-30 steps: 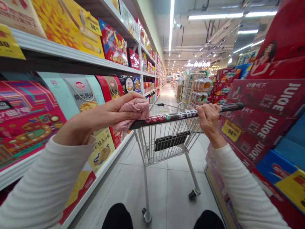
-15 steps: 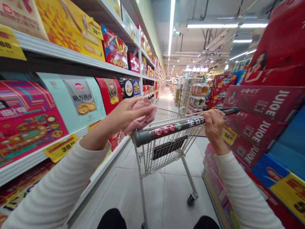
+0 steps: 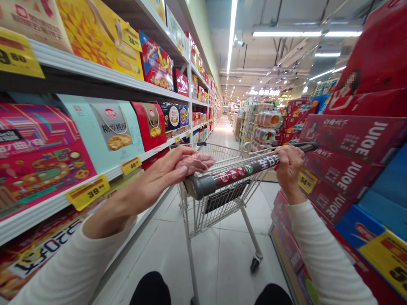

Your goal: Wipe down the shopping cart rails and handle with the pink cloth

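Note:
A shopping cart [image 3: 219,218] of pale wire stands in front of me, its dark handlebar [image 3: 233,173] slanting up to the right. My right hand [image 3: 288,167] is wrapped round the bar near its right end. At the left end, my left hand [image 3: 162,173] presses a crumpled pink cloth [image 3: 199,162] against the cart's side rail, just beyond the grey end cap [image 3: 199,186]. Its thumb lies along the near side of the cloth, and the other fingers are partly hidden by it.
White shelves [image 3: 117,170] with boxed biscuits and yellow price tags run along the left. Stacked red juice cartons [image 3: 343,137] flank the right side. Ahead, the tiled aisle [image 3: 219,131] stretches past stacked bottle packs [image 3: 265,127].
My left hand has lowered and flattened with the pink cloth, moving from above the handlebar's left end to the cart's side rail. My right hand stays on the bar.

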The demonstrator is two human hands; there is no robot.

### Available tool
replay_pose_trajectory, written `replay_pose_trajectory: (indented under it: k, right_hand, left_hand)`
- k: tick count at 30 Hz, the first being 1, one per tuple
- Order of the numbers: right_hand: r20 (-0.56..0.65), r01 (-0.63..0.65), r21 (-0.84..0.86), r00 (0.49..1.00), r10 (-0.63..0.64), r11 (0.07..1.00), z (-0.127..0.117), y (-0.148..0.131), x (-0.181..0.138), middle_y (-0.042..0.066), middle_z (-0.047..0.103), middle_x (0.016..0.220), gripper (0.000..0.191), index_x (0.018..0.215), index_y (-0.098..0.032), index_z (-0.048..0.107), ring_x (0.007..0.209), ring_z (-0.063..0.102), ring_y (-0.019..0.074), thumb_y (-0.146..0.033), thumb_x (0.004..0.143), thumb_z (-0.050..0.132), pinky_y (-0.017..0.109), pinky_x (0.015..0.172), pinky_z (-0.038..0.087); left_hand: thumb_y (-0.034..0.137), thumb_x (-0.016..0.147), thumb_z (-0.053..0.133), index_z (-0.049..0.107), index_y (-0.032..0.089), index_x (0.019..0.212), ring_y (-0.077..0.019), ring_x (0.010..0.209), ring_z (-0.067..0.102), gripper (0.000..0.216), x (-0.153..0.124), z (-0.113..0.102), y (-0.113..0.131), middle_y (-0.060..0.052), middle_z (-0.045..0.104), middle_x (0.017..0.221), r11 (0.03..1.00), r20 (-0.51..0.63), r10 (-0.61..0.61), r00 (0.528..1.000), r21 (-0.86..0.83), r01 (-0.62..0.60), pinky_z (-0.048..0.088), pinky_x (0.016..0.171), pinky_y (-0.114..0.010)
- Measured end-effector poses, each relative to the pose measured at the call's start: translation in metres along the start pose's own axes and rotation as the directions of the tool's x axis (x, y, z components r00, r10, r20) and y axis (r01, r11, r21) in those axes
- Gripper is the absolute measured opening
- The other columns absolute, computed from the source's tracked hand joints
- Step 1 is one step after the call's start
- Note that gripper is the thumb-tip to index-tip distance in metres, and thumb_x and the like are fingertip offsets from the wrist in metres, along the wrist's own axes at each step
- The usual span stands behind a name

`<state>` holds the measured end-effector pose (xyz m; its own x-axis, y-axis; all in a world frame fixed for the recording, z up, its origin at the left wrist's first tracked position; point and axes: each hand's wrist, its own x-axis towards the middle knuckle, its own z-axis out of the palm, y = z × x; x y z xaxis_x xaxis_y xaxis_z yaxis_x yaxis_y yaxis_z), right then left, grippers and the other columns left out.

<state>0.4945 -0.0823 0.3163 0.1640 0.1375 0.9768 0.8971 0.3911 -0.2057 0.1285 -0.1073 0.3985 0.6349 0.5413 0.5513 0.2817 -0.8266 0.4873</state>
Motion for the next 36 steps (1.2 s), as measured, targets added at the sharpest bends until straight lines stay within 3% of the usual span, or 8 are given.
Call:
replay_pose_trajectory:
  k: [4,9,17,22,26,28,32,36]
  right_hand:
    - [-0.017,-0.006,-0.004,1.0,0.006,1.0,0.001,-0.001,-0.001,0.002,0.06,0.064,0.042,0.064,-0.026,0.053,0.07,0.055,0.0222,-0.038,0.098,0.032,0.043,0.084,0.037]
    - [0.003,0.016,-0.024,1.0,-0.016,1.0,-0.001,0.009,0.001,0.002,0.059,0.063,0.042,0.065,-0.026,0.052,0.069,0.055,0.022,-0.038,0.098,0.029,0.043,0.084,0.038]
    - [0.164,-0.016,-0.011,0.986,0.018,1.0,-0.011,0.039,0.016,0.007,0.063,0.069,0.052,0.068,-0.024,0.054,0.074,0.056,0.0221,-0.053,0.102,0.026,0.041,0.083,0.041]
    - [0.209,0.001,-0.027,0.978,0.004,1.0,-0.022,-0.019,0.02,0.008,0.067,0.092,0.055,0.084,-0.023,0.061,0.092,0.061,0.0221,-0.051,0.104,0.018,0.038,0.086,0.042]
    - [0.31,-0.004,0.099,0.95,-0.027,0.995,-0.015,-0.088,0.006,0.003,0.064,0.078,0.068,0.08,-0.025,0.06,0.081,0.059,0.019,-0.047,0.105,0.002,0.038,0.086,0.041]
    - [0.179,-0.027,0.073,0.984,0.014,0.997,-0.007,-0.106,-0.003,0.003,0.059,0.072,0.068,0.071,-0.024,0.054,0.076,0.055,0.0199,-0.053,0.104,0.002,0.04,0.086,0.04]
    - [0.066,-0.031,0.086,0.997,0.025,0.996,0.004,-0.109,-0.01,0.003,0.053,0.066,0.069,0.067,-0.025,0.048,0.072,0.051,0.0205,-0.055,0.102,-0.004,0.042,0.087,0.038]
    - [0.014,0.019,0.209,1.0,-0.022,0.978,0.004,-0.1,-0.009,0.001,0.051,0.062,0.069,0.064,-0.024,0.048,0.066,0.047,0.0187,-0.059,0.102,0.002,0.041,0.082,0.036]
  left_hand:
    - [0.061,0.091,0.056,0.074,0.022,0.106,-0.0252,0.101,0.07,0.045,0.008,-0.002,-0.001,-0.01,0.076,0.108,0.999,0.092,0.042,0.995,-0.004,-0.042,0.055,0.089,-0.034]
    - [0.06,0.09,0.052,0.073,0.018,0.084,-0.0211,0.085,0.069,0.047,0.025,0.02,-0.024,-0.007,0.076,0.089,0.993,0.015,0.054,0.998,-0.104,-0.052,0.055,0.078,-0.032]
    - [0.064,0.092,0.05,0.07,0.018,0.09,-0.0217,0.099,0.071,0.049,0.035,0.057,-0.059,-0.012,0.076,0.104,0.964,-0.152,0.095,0.984,-0.232,-0.128,0.055,0.091,-0.037]
    - [0.067,0.091,0.052,0.066,0.019,0.091,-0.0221,0.103,0.07,0.049,0.045,0.077,-0.067,-0.011,0.076,0.104,0.954,-0.249,0.097,0.964,-0.251,-0.161,0.053,0.096,-0.04]
    - [0.068,0.092,0.05,0.065,0.02,0.095,-0.0213,0.106,0.068,0.05,0.047,0.089,-0.06,-0.011,0.075,0.108,0.961,-0.289,0.077,0.954,-0.232,-0.148,0.052,0.099,-0.039]
    - [0.065,0.094,0.049,0.066,0.02,0.095,-0.0201,0.104,0.068,0.048,0.047,0.092,-0.051,-0.01,0.075,0.108,0.968,-0.3,0.078,0.951,-0.207,-0.144,0.052,0.097,-0.037]
    - [0.058,0.099,0.046,0.069,0.019,0.094,-0.0181,0.094,0.068,0.045,0.05,0.096,-0.03,-0.008,0.075,0.1,0.963,-0.324,0.153,0.934,-0.165,-0.215,0.053,0.09,-0.033]
    - [0.048,0.104,0.043,0.074,0.02,0.101,-0.0171,0.095,0.065,0.041,0.051,0.101,-0.019,-0.006,0.075,0.099,0.94,-0.364,0.321,0.874,0.013,-0.34,0.05,0.093,-0.034]
